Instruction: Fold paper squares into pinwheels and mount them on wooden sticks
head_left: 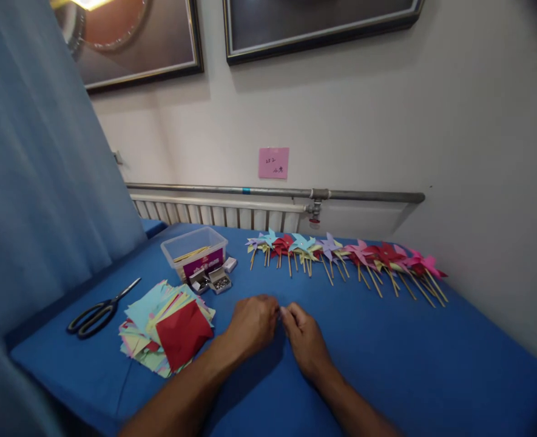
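My left hand [255, 318] and my right hand [303, 335] meet just above the blue table, fingertips nearly touching. Both have their fingers curled closed. Whatever they pinch between them is too small or hidden to make out. Left of my left hand lies a loose pile of coloured paper squares [147, 315] with a red paper square [184, 334] on top. Behind the pile, two small open boxes [219, 281] hold tiny metal pieces. A row of finished paper pinwheels [329, 246] on thin sticks lies along the table's back right.
A clear plastic tub [195, 246] with thin sticks stands at the back left, a small white box [230, 264] beside it. Black-handled scissors [99, 312] lie at far left near a blue curtain [45, 152]. A metal pipe [363, 195] and radiator line the wall.
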A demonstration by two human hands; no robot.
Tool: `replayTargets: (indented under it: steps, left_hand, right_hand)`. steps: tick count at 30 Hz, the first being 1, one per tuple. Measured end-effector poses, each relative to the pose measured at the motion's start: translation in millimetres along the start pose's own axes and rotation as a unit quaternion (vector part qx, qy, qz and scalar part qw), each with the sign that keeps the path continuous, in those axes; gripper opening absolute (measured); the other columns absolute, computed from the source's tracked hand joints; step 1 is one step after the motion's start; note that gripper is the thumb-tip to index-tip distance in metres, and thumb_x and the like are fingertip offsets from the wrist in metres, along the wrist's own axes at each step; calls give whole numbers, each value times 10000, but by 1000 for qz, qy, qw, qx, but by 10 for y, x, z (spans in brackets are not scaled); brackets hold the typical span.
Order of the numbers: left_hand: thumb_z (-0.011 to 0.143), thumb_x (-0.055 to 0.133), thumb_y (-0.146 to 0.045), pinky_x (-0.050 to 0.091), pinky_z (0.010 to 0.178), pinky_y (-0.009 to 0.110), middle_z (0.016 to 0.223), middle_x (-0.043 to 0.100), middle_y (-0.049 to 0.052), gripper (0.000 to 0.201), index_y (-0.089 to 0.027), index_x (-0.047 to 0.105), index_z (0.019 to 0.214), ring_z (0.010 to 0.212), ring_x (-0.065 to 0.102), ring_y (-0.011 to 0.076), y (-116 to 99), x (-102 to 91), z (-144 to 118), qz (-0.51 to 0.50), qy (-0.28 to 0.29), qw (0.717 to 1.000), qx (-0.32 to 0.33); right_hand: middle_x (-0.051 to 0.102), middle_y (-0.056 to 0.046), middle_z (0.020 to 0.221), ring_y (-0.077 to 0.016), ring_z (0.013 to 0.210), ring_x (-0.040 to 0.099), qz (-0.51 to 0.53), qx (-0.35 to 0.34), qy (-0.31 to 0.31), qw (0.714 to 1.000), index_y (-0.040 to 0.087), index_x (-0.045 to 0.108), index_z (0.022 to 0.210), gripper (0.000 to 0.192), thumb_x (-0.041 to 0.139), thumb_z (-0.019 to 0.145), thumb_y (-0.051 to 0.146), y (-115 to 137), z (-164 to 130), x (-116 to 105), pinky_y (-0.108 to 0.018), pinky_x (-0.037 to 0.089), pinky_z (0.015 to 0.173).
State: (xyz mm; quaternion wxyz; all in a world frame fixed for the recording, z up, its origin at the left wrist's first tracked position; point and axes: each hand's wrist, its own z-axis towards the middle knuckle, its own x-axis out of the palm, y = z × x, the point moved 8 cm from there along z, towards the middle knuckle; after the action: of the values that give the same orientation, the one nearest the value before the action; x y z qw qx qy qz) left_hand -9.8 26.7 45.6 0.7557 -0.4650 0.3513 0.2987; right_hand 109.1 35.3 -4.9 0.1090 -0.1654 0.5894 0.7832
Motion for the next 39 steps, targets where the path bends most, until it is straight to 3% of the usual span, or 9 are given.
replayTargets:
  steps: [3,6,9,11,14,19,30,37,39]
  left_hand:
    - [903,498,-222,369,691,295,835,673,96,207,-208,695,841,739,591,202,72,-299,-215,31,-56,998,-16]
    - [941,451,-240,420,761,316,872,670,88,248,-208,687,872,814,605,214,340,-618,-611,116,-120,984,-59]
    - [923,499,-269,435,886,390,1080,677,126,214,-194,692,973,994,595,271,617,-958,-1048,253,-200,943,-80]
    - [888,561,-317,405,950,467,1256,630,149,264,-190,680,1087,1133,545,333,785,-1100,-1247,339,-217,910,-98]
    - [864,589,-349,377,999,502,1367,576,151,343,-195,653,1163,1241,489,346,989,-1134,-1357,390,-185,894,-118]
    - [863,565,-357,363,1054,490,1403,562,128,303,-196,673,1097,1283,474,322,1153,-1075,-1390,380,-177,895,-153]
    - [872,529,-357,365,1081,518,1417,549,149,372,-158,656,1160,1286,489,329,1214,-1099,-1421,361,-181,895,-191]
    - [880,519,-316,399,1055,487,1353,598,129,217,-193,686,941,1261,522,304,1197,-1115,-1403,336,-200,904,-176]
    - [882,518,-320,399,1048,504,1371,587,137,255,-188,684,1023,1275,510,314,1187,-1123,-1393,337,-203,904,-168]
  right_hand:
    - [413,61,582,-144,559,415,-5,5,14,1000,249,394,681,396,389,950,541,22,-5,26,-260,318,556]
    - [385,68,568,-140,546,393,-1,19,15,1000,252,373,668,400,390,945,540,22,-7,36,-258,307,545]
    - [356,73,575,-135,543,369,5,22,12,1000,252,362,659,398,406,938,532,17,-3,45,-256,292,534]
    - [367,71,575,-134,547,375,4,17,14,1000,250,360,657,396,407,939,524,18,2,56,-256,289,536]
    - [372,71,564,-132,541,378,1,17,11,1000,247,361,655,392,404,942,510,8,7,58,-256,285,534]
    - [390,68,560,-134,534,394,2,16,7,1000,245,378,654,391,411,939,511,1,8,53,-259,297,536]
    - [368,69,563,-135,538,369,5,17,11,1000,246,380,652,390,419,926,520,-9,26,60,-261,287,529]
    - [359,71,556,-136,532,364,0,16,10,1000,248,379,652,396,405,921,537,-2,35,57,-264,280,530]
    - [362,71,554,-137,531,365,-1,16,11,1000,249,374,651,396,408,917,540,0,36,60,-264,281,531]
